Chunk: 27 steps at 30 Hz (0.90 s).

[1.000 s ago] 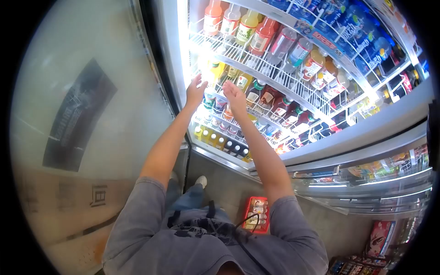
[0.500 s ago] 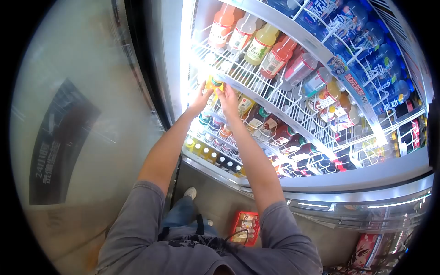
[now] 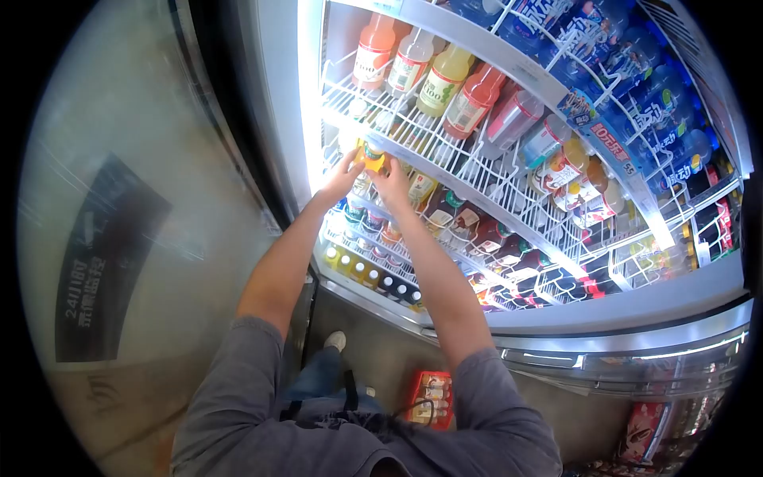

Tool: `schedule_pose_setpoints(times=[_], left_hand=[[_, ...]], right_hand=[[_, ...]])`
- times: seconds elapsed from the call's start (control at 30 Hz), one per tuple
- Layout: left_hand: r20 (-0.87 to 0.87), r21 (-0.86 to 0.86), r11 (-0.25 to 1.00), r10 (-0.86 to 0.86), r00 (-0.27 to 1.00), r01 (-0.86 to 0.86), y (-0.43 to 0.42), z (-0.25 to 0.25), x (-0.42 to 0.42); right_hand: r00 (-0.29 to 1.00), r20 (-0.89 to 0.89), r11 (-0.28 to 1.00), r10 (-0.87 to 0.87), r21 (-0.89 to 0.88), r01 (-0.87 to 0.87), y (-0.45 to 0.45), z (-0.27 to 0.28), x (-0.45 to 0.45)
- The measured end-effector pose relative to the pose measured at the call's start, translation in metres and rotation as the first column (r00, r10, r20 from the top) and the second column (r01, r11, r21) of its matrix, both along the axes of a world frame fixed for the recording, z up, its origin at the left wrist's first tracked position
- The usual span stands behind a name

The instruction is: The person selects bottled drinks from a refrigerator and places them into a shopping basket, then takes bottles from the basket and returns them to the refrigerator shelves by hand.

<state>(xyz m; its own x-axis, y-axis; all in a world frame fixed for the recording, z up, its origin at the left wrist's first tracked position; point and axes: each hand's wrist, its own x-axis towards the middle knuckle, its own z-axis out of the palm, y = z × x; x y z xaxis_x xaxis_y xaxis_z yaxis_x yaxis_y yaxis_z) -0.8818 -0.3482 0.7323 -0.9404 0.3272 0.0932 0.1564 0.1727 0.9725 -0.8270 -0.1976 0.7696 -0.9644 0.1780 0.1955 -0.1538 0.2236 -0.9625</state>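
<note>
Both my hands reach into the lit drinks fridge, just under a wire shelf at its left side. Between them is a bright yellow piece [image 3: 371,164], flat-looking with a notched edge, set against a bottle top with a dark green band [image 3: 370,149]. My left hand [image 3: 340,180] grips its left side with fingers closed. The fingers of my right hand [image 3: 390,183] pinch its right side. Whether the yellow piece is joined to the bottle I cannot tell. More bottles stand below and behind my hands, partly hidden by them.
Juice bottles [image 3: 439,79] line the wire shelf [image 3: 413,131] above. Blue-labelled bottles [image 3: 660,111] fill the right side. The fridge door [image 3: 119,262] stands open on my left. A red crate [image 3: 430,399] of bottles sits on the floor by my feet.
My hands have moved slightly down with the yellow piece, which now shows flatter and wider between them. The view has shifted a little.
</note>
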Motion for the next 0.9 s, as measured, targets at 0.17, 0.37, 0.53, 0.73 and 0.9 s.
schedule_pose_setpoints(times=[0.17,0.37,0.53,0.73,0.9], left_hand=[[-0.162,0.06,0.997,-0.03,0.986,0.04,-0.002,0.005,0.012],[-0.05,0.393,0.901,-0.178,0.983,0.183,-0.005,0.03,0.046],[-0.086,0.446,0.888,-0.085,0.993,0.114,-0.012,0.046,0.086],[-0.143,0.265,0.963,-0.002,0.99,0.041,-0.026,0.087,0.143],[-0.168,0.219,0.963,-0.122,0.978,0.158,-0.011,0.082,0.189]], right_hand=[[0.999,-0.049,0.998,0.005,-0.056,-0.008,-0.006,0.0,0.01],[0.96,-0.28,1.0,0.006,0.004,-0.005,-0.011,0.001,0.03],[0.894,-0.447,0.963,0.019,0.249,0.104,-0.013,0.007,0.058],[0.89,-0.454,0.938,-0.049,0.285,0.197,-0.012,0.029,0.123],[0.9,-0.424,0.946,-0.103,0.239,0.221,0.003,0.062,0.201]])
